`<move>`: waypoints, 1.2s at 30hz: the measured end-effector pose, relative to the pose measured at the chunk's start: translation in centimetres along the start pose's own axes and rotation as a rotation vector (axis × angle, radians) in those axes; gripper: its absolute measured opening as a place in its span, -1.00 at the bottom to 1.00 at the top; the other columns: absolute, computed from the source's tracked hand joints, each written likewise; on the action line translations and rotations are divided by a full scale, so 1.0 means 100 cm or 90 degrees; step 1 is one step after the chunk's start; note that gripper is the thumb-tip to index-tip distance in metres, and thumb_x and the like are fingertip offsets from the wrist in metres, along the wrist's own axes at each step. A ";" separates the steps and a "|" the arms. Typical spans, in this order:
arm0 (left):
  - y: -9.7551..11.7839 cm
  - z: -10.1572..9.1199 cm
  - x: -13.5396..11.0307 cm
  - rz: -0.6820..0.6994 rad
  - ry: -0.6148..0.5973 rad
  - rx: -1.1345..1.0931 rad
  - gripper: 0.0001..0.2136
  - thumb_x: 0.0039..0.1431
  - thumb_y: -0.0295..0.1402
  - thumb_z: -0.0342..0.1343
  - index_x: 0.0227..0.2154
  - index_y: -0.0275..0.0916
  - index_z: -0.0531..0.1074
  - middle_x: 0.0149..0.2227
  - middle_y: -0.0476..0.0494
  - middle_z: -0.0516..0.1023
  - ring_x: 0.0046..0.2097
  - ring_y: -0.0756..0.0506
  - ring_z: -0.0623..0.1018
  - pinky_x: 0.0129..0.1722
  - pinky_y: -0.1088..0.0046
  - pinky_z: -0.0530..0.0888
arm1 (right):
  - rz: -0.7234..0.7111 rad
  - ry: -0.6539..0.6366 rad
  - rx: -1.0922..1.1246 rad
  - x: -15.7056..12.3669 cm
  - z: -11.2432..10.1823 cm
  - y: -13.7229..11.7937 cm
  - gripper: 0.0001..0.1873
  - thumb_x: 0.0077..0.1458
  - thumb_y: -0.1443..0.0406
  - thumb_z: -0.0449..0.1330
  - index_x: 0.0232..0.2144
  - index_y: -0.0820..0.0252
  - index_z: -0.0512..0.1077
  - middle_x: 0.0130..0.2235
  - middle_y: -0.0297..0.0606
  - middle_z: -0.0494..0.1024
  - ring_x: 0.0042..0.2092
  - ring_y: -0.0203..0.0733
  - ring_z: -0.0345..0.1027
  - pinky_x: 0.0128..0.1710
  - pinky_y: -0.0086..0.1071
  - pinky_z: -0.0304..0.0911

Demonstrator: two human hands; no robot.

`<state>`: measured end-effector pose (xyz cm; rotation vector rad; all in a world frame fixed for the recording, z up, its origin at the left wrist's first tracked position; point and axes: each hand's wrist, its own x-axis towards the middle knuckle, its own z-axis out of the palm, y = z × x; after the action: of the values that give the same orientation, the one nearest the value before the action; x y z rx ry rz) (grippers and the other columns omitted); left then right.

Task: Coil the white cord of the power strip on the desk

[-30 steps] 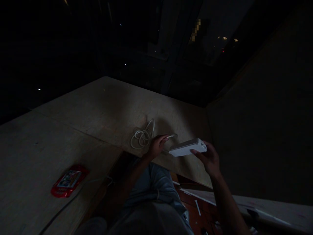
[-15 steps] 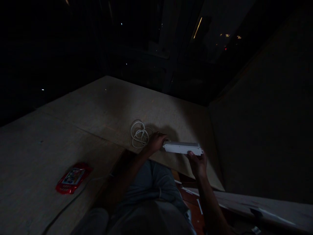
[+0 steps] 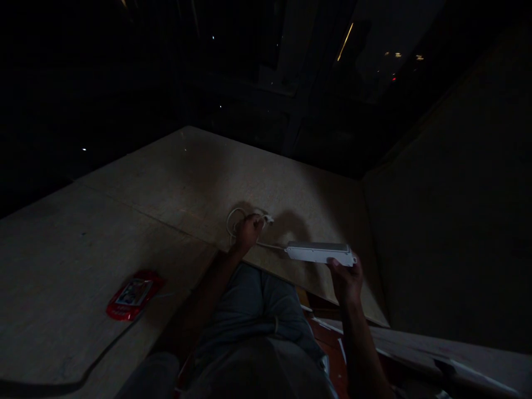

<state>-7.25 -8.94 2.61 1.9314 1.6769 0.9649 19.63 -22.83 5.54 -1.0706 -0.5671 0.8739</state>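
Our right hand [image 3: 348, 277] grips the white plastic power strip [image 3: 320, 252]; our left hand [image 3: 246, 231] clutches its coiled white cord [image 3: 235, 217] near the plywood tabletop's [image 3: 166, 183] front edge.

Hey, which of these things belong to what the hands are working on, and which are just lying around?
In hand:
- power strip, held by the right hand
- white cord, gripped by the left hand

Lying about:
- red packet on the plywood top
- dark cable beside it
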 end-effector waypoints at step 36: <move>-0.036 -0.048 -0.029 -0.339 -0.068 -0.502 -0.60 -0.21 -0.02 0.30 -0.45 -0.28 0.51 -0.53 -0.04 0.50 -0.48 -0.05 0.50 -0.46 0.43 0.45 | -0.551 -0.324 -0.491 0.002 0.103 -0.047 -0.60 -0.01 0.23 0.36 -0.07 0.08 0.49 0.01 -0.11 0.52 0.09 0.07 0.39 0.08 0.02 0.34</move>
<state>-13.31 -11.64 2.66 0.9445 1.3403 1.0531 13.43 -18.38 13.88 -1.1004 -1.7357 0.1120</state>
